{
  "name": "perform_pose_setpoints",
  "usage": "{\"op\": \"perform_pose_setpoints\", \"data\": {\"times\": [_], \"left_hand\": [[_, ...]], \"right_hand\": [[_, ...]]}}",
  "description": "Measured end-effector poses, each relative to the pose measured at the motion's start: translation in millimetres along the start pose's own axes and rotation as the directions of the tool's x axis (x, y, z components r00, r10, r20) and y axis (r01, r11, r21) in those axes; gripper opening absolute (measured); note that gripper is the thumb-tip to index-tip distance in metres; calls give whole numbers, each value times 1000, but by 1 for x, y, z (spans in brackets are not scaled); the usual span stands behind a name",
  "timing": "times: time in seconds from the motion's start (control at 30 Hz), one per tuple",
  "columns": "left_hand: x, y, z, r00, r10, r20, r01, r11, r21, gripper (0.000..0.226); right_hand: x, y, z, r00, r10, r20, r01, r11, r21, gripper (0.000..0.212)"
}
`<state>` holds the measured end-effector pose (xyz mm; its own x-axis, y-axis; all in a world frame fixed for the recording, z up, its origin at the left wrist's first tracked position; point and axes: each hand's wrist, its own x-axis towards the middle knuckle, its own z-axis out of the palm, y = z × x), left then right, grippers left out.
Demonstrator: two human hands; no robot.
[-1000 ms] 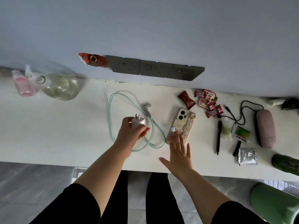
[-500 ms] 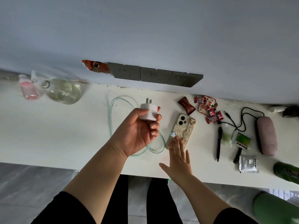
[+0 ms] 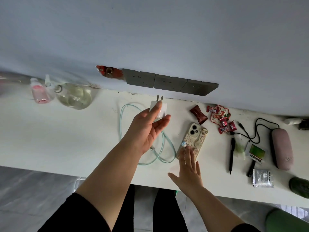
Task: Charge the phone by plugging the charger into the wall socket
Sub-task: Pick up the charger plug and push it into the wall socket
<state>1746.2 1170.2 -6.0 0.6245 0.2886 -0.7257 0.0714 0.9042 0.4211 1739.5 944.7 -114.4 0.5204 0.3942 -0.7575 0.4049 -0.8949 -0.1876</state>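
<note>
**Charger block lifted toward the socket row, prongs leading**

The step in hand is the carry: the left hand (image 3: 147,129) holds the white charger block (image 3: 158,109) pinched between thumb and fingertips, the remaining fingers loosely spread, with its two flat prongs pointing at the wall. The block hangs above the white counter (image 3: 58,139), just short of the grey wall socket plates (image 3: 168,83) and roughly below the middle one. The mint-green cable (image 3: 123,124) lies looped on the counter under the hand; whether it is joined to the block cannot be told. The right hand (image 3: 189,171) lies flat and open, fingertips resting on the lower end of the phone (image 3: 192,139), which sits face down beside the cable and grips nothing.

Next, the prongs likely need lining up with a two-slot opening on one plate, then a straight push in; the slots are small and seen at a slant, so the block may need turning square to the wall first. After that the cable must reach the phone.

Compared with half a second ago, the left hand has travelled farther from the body and closer to the wall, and the hold has shifted from a fuller curled grasp to a lighter fingertip pinch. The right hand and phone have stayed put
</note>
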Motion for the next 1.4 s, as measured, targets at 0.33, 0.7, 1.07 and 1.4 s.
{"op": "perform_pose_setpoints", "data": {"times": [0.33, 0.7, 1.07, 1.4], "left_hand": [[32, 9, 39, 987, 99, -125, -76, 981, 180, 49], [32, 9, 30, 996, 92, 19, -92, 996, 14, 6], [30, 7, 28, 996, 91, -27, -90, 996, 24, 21], [31, 5, 21, 996, 85, 28, -81, 989, -121, 6]], "right_hand": [[2, 2, 4, 1000, -2, -1, 2, 1000, -1, 108], [2, 6, 5, 1000, -16, 8, 16, 1000, -8, 109], [2, 5, 4, 1000, -22, 3, 23, 1000, -16, 112], [3, 6, 7, 1000, -26, 5, 26, 999, -22, 114]]}}
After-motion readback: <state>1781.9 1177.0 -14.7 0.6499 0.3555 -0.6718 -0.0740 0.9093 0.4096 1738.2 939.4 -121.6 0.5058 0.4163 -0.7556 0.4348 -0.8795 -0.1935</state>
